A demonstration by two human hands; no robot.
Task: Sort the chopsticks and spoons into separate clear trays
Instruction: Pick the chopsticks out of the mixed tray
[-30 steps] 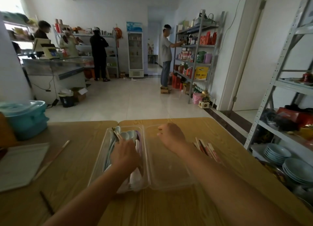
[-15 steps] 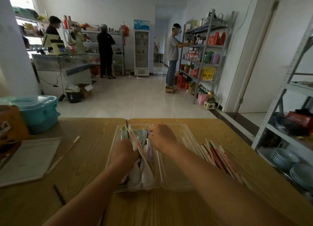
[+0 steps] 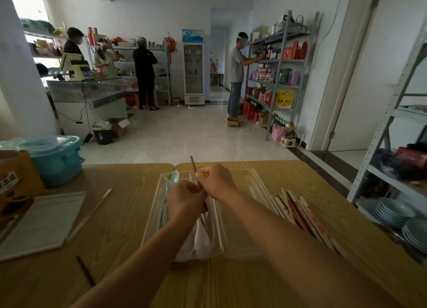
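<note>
Over the left clear tray, near the far edge of the table, both hands meet on one chopstick. The right hand pinches it higher; the left hand curls around its lower part. Its long axis runs away from the person, tip upward; the right tray lies just rightward.

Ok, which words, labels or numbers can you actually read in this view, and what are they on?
No text is legible enough to quote.
Orange box, near left: large dark characters, too blurred to read.
Yellow carton, far right: dark print, too small.
Fridge header: blue sign, unreadable.
Wrapped chopsticks, near right: red print, blurred.
</note>
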